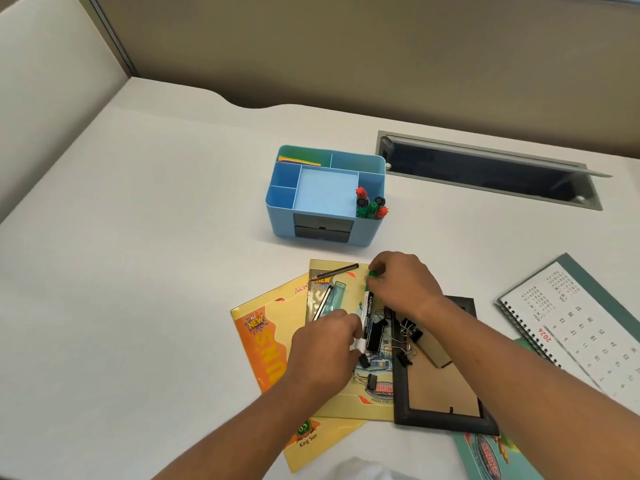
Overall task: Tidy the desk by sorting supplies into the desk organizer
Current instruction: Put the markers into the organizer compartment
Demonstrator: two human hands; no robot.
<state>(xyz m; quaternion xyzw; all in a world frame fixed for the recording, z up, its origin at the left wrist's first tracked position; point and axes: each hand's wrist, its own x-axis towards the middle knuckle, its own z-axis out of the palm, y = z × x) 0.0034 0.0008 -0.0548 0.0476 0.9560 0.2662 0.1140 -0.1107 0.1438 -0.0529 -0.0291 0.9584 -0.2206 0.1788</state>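
Hands grip a white, green-capped marker (366, 308): left (323, 344) at its base, right (401, 282) pinching the cap.

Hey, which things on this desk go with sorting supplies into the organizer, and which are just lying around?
Part of the job:
blue organizer
green marker, held in both hands, left hand, right hand
markers already in the organizer
pencil
binder clips

Just lying about:
notebooks
picture frame
calendar
cable hatch

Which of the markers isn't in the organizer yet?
The green-capped marker lying on the yellow books, held by both hands, right hand at its cap. The other markers stand upright in the blue organizer.
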